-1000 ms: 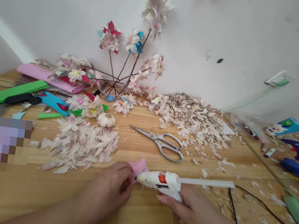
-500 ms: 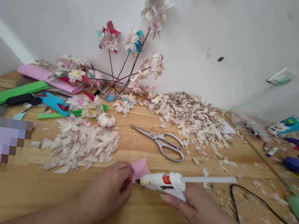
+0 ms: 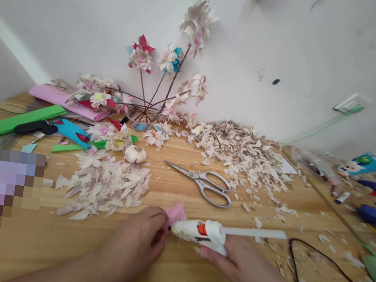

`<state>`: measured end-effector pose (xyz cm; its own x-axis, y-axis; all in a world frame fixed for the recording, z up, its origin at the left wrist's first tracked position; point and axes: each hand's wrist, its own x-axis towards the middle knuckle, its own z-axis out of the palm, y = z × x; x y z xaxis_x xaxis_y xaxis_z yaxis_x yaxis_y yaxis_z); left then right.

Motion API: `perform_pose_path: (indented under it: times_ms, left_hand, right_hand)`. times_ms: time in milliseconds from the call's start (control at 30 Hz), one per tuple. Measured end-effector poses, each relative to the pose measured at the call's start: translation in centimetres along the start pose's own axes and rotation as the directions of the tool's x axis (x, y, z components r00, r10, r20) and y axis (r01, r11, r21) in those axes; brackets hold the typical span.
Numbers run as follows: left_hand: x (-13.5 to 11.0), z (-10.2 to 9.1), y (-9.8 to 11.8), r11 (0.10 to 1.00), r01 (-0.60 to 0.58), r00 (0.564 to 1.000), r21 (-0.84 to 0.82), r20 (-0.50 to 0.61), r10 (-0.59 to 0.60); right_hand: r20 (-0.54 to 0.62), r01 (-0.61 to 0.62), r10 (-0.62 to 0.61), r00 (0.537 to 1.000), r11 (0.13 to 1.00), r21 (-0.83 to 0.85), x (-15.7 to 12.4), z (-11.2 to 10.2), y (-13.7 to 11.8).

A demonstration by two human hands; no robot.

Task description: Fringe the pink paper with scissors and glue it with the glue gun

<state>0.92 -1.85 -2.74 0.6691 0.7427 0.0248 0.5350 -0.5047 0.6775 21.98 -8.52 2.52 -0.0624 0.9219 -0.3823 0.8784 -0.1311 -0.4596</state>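
Observation:
Pinched in my left hand (image 3: 143,234) is a small piece of pink paper (image 3: 176,212), its upper part sticking out past the fingers. My right hand (image 3: 240,259) is wrapped round the handle of a white glue gun (image 3: 200,230) with an orange patch on its side. A long translucent glue stick (image 3: 255,232) juts from the gun's back end. The nozzle points left and sits right at the pink paper by my left fingertips; whether it touches, I cannot tell. Silver scissors (image 3: 203,182) lie half open beyond my hands.
A pile of pale petals (image 3: 109,186) and a garlic bulb (image 3: 135,154) lie to the left. Flowers on twigs stand in a glass bowl (image 3: 142,123). Behind right is a larger heap of husks (image 3: 242,150). A black cord (image 3: 328,254) curves across the right side.
The glue gun has moved slightly left, bringing its nozzle closer to my left fingertips. My left hand keeps its pinch on the pink paper. The whole view has shifted a little.

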Motion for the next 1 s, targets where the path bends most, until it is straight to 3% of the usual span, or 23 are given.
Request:
perform_pose_path:
  times_ms: [167,300,467,667,867,1000]
  left_hand:
    - [0.1,-0.3,0.3,1.000,0.018,1.000,0.008,0.013,-0.018]
    - [0.1,-0.4,0.3,1.000,0.019,1.000,0.013,0.015,-0.019]
    - [0.1,-0.2,0.3,1.000,0.020,1.000,0.000,-0.007,-0.020]
    - [0.1,-0.3,0.5,0.999,0.031,0.999,0.021,0.009,-0.031]
    - [0.1,-0.2,0.4,1.000,0.018,1.000,0.023,0.001,-0.018]
    - [0.1,-0.1,0.4,1.000,0.016,1.000,0.025,-0.008,-0.016]
  right_hand:
    - [-0.094,-0.097,0.080,0.992,0.977,-0.191,0.4,-0.4,1.0]
    - [-0.115,-0.088,0.070,0.991,0.983,-0.159,-0.3,-0.8,1.8]
    - [-0.035,0.027,-0.030,0.999,0.994,-0.102,-0.5,-0.7,1.0]
    - [-0.129,-0.041,0.016,0.992,0.980,-0.195,0.2,-0.9,1.2]
    - [-0.069,0.005,-0.019,0.997,0.981,-0.196,-0.4,-1.0,1.5]
    - [-0.107,-0.085,0.058,0.993,0.961,-0.264,-0.1,-0.9,1.5]
